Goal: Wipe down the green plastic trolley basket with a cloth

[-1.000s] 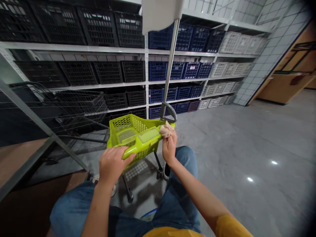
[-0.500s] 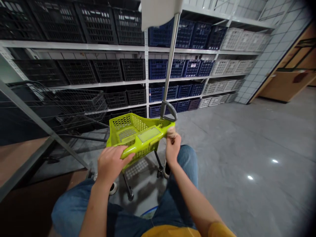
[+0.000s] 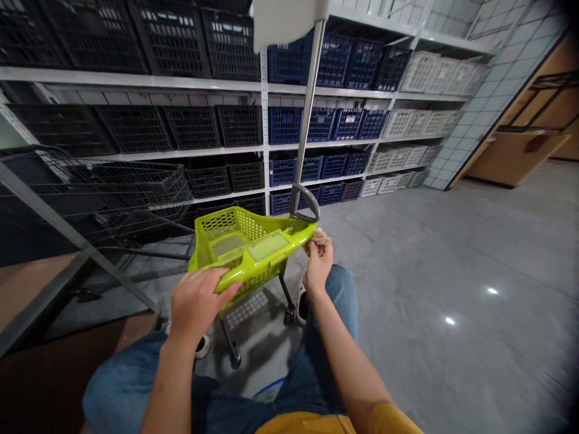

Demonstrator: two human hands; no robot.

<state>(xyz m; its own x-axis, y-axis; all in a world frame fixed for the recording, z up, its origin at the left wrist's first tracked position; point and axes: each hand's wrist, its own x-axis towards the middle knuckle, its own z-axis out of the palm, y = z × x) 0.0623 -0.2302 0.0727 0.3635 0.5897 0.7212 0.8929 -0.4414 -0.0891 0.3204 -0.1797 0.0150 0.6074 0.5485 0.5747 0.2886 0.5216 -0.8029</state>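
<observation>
A small lime-green shopping cart (image 3: 239, 232) stands on the floor between my knees. My left hand (image 3: 196, 301) is wrapped around the left end of its handlebar (image 3: 253, 265). At the bar's right end, my right hand (image 3: 319, 262) pinches a crumpled pale cloth (image 3: 320, 239), which lies against the end of the bar. From the cart's right rear corner rises a metal pole (image 3: 307, 108) with a grey loop (image 3: 307, 202) at its foot and a white panel (image 3: 289, 21) on top.
White shelving (image 3: 265, 129) across the back holds black crates (image 3: 192, 126), blue crates (image 3: 286, 125) and white crates (image 3: 398, 122). A wire shopping cart (image 3: 149, 187) stands at left, behind a metal frame bar (image 3: 76, 235). Grey floor (image 3: 429, 259) stretches right.
My right hand has shifted slightly right and outward with the cloth, which now shows more at the handlebar's end. My left hand keeps its grip. The view has shifted a little.
</observation>
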